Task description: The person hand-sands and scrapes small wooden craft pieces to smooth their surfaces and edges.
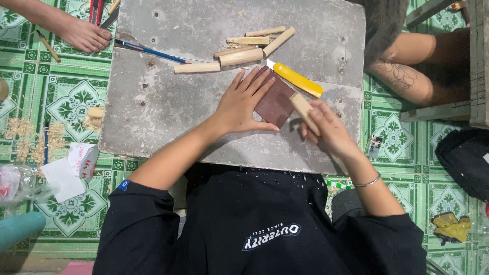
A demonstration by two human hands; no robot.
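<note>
Your left hand (243,104) lies flat, fingers spread, pinning the brown sandpaper (275,103) to the grey board (168,102); it grips nothing. Your right hand (328,128) is clenched around a short wooden peg (304,110), one end touching the sandpaper's right edge. Judging by this, the sanding of that peg is underway, not finished. Six or so cut wooden sticks (239,55) sit in a loose pile at the board's top, apart from your hands; I can't tell whether they're sanded. A yellow-handled knife (296,80) lies just beside the sandpaper and a blue pencil (153,52) to the left. Shavings litter the tiled floor (71,102).
</note>
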